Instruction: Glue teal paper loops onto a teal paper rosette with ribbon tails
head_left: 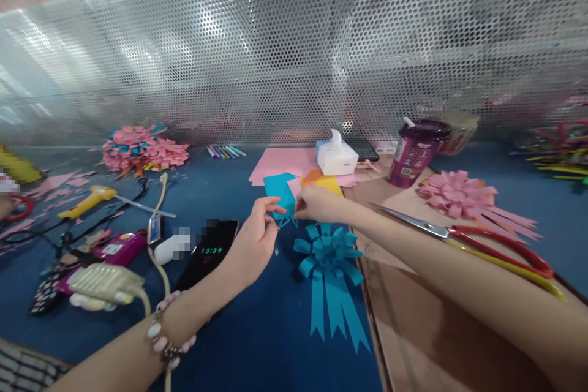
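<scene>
My left hand (257,239) is held over the blue table with its fingers loosely bent and apart, nothing visible in them. Opposite it, my right hand (316,203) has its fingertips pinched together at a narrow blue paper strip (285,220). Behind both hands lie blue paper (279,187) and orange paper (327,182). Just below my right hand is a blue paper bow (329,257) with looped petals and notched tails. Beyond my right forearm rest large scissors (496,245) with red and yellow handles.
Pink paper sheets (287,163), a tissue box (337,156) and a purple cup (411,156) stand before the perforated metal panel (275,43). A pink bow (459,193) lies right. On the left are a yellow glue gun (87,202), cables and a phone (209,251).
</scene>
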The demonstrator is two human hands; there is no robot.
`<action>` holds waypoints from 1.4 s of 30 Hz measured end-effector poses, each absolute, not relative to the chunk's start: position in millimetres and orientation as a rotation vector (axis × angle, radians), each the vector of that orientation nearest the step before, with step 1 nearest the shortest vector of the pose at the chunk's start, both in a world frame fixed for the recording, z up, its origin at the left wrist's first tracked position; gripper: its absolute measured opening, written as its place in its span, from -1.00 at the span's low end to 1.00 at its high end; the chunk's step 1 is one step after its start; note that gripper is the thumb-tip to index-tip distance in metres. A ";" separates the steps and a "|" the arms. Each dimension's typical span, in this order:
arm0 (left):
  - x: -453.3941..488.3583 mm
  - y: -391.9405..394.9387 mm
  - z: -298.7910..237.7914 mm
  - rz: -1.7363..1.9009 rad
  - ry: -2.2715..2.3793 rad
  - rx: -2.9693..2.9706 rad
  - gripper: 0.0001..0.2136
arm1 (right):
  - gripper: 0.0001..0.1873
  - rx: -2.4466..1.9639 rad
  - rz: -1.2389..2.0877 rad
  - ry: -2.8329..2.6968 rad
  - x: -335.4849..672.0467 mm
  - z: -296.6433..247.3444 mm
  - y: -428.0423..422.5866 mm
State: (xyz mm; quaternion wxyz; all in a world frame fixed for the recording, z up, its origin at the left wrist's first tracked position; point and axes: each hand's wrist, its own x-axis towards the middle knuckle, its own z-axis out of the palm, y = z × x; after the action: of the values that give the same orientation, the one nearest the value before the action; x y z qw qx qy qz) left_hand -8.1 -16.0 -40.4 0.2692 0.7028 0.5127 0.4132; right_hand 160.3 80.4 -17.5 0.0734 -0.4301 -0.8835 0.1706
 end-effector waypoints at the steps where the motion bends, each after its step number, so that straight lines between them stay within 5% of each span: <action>1: -7.7 -16.2 -40.3 1.121 1.366 1.888 -0.68 | -0.82 -1.304 0.521 -2.653 159.8 -17.3 79.6; 18: -0.6 -15.7 -24.8 1.254 1.260 1.351 -0.70 | -0.73 -0.939 1.052 -2.404 169.3 -17.6 96.2; 25: -1.3 -13.8 -23.6 1.243 0.989 0.941 -0.81 | -0.81 -0.581 1.527 -2.018 166.7 -10.8 87.9; 32: 2.4 -15.6 -24.8 1.123 0.763 0.785 -0.93 | -0.85 -0.414 1.642 -1.762 169.1 -16.3 80.3; 42: 0.2 -19.2 -22.0 1.021 0.692 0.790 -0.85 | -0.92 -0.248 1.663 -1.784 174.9 -6.2 63.6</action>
State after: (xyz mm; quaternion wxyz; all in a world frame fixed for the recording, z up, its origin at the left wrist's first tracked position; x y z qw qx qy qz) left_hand 0.2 -19.2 -22.0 0.7435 0.3607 0.3159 0.4661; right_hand 174.9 63.6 -6.2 0.3383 -0.0951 -0.6849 0.6383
